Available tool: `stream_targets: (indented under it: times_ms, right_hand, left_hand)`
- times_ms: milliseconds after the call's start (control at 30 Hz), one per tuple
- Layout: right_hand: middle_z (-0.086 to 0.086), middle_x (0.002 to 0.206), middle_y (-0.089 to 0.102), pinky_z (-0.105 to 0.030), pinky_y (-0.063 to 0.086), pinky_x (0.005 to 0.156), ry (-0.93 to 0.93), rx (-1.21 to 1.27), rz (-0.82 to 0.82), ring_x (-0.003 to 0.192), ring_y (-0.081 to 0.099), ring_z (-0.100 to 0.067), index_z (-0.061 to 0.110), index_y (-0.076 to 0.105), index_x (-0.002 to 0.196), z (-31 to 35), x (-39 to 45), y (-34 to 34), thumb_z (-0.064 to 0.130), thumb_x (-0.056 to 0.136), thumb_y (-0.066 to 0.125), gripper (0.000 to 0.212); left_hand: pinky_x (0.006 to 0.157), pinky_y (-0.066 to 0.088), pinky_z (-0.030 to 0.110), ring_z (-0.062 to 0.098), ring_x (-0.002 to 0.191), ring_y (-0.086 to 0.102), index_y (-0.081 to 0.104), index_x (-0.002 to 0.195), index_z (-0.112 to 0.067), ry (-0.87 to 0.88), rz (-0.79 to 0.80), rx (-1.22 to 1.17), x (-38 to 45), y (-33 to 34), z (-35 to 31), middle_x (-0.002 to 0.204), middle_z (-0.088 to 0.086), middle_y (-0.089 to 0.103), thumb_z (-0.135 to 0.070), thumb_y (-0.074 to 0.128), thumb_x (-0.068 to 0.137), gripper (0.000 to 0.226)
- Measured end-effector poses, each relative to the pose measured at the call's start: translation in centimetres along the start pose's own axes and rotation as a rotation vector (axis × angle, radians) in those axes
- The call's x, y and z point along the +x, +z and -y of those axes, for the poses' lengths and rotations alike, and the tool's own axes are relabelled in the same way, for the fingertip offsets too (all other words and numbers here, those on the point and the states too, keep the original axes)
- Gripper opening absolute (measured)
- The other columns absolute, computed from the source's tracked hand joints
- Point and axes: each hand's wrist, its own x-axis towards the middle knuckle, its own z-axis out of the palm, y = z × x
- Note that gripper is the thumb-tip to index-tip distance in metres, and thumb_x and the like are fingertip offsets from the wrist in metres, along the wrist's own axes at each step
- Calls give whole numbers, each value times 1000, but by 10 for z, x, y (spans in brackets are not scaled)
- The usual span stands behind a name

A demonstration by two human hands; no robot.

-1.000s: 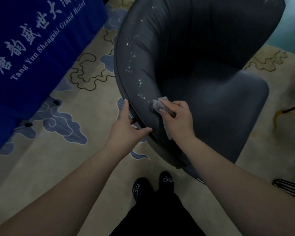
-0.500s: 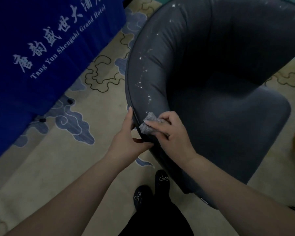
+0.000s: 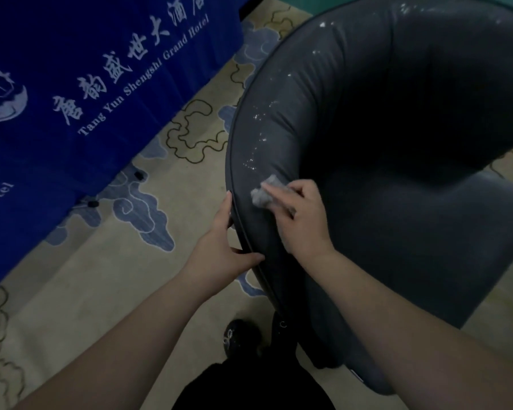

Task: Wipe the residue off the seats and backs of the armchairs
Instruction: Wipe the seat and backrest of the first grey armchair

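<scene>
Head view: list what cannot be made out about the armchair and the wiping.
- Armchair: its back's top and right side are cut off by the frame edges.
- Seat: too dark to tell any residue.
- Cloth: mostly covered by the right hand.
- Left hand: fingers hidden behind the chair's outer edge.

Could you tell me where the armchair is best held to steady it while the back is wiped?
Probably the piped outer rim, from outside: the left hand already rests there, opposite the right hand pressing the cloth on the armchair.
</scene>
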Motion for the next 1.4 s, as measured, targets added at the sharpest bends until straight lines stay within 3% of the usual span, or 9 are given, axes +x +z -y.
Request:
stream_targets:
  times_ms: [67,200,400,567,700,933,1100,1200,1400]
  right_hand:
    - [-8,105,44,-15,40,92,62,24,-46,99,50,-20,18,66,119,-1,5,0,0,86,64,38]
    - [-8,103,47,-21,43,88,-238,-87,64,95,48,-20,19,69,117,-1,-11,-3,0,82,67,40]
    - [-5,102,43,-21,44,89,-14,-81,-74,95,51,-21,16,66,120,1,15,10,-2,84,65,40]
    - [-10,103,47,-26,44,86,-264,-138,56,94,49,-23,18,68,117,0,9,3,5,82,66,38]
    - [-9,102,45,-30,47,88,-51,-113,-68,95,51,-25,17,67,118,0,41,12,0,83,66,39]
    - [-13,99,50,-26,44,83,-261,-199,-8,90,50,-25,17,70,115,5,30,15,1,80,65,39]
    - [-16,98,49,-39,49,83,-101,-200,-128,90,52,-30,16,69,115,5,67,22,-2,81,66,39]
    - [-13,100,48,-38,48,82,-181,-200,-103,91,51,-27,18,69,116,5,54,24,-2,80,66,41]
    - [-14,99,50,-38,47,84,-160,-269,-117,91,51,-30,18,71,113,10,79,29,-1,79,67,39]
  left_hand:
    - [81,56,30,11,75,73,-1,150,-49,-5,-19,20,1,1,-1,133,-20,43,-8,82,73,120]
    - [83,56,32,9,77,72,-1,150,-50,-6,-19,21,2,0,-2,147,-18,39,-11,81,73,119]
    - [77,55,16,6,91,70,3,151,-47,22,-89,35,20,-8,-5,148,-22,37,-16,83,73,115]
    - [92,53,30,3,100,67,5,152,-46,57,-47,39,31,-19,-11,148,-21,39,-19,84,69,117]
    - [97,51,35,12,117,59,5,150,-49,78,-32,64,40,-24,-11,150,-21,35,-23,86,67,119]
    - [93,54,33,6,105,65,9,149,-50,92,17,1,57,-38,-12,136,-33,43,-20,85,67,116]
    - [79,58,28,5,96,69,10,140,-66,122,113,-29,71,-50,-17,129,-45,41,-21,83,69,111]
    - [72,56,19,4,97,68,13,125,-78,141,128,-26,76,-58,-20,117,-51,45,-21,81,67,107]
    - [79,57,23,4,100,67,7,132,-73,177,176,17,90,-66,-20,121,-53,40,-20,83,69,113]
